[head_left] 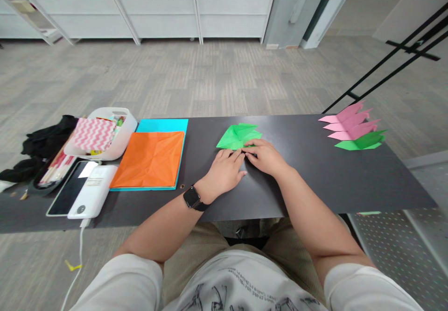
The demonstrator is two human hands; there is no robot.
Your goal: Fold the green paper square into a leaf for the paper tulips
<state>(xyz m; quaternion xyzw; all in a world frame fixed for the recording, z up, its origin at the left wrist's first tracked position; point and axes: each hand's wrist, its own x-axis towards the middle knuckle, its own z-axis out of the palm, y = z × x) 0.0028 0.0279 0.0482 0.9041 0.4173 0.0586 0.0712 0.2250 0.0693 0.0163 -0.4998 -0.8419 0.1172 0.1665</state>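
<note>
A bright green sheet of origami paper, partly folded with creases and pointed corners, lies on the dark table in front of me. My left hand is palm down, its outstretched fingertips at the paper's near edge and the thumb apart. At the near right corner, my right hand has its fingers bent and drawn together on the paper. The two hands' fingertips nearly meet there. Whatever lies under the fingertips is hidden.
Orange paper rests on blue sheets at left. Beyond are a white basket, a phone, a white power bank with a cable, and black cloth. Pink folded papers and a green folded paper stand at right.
</note>
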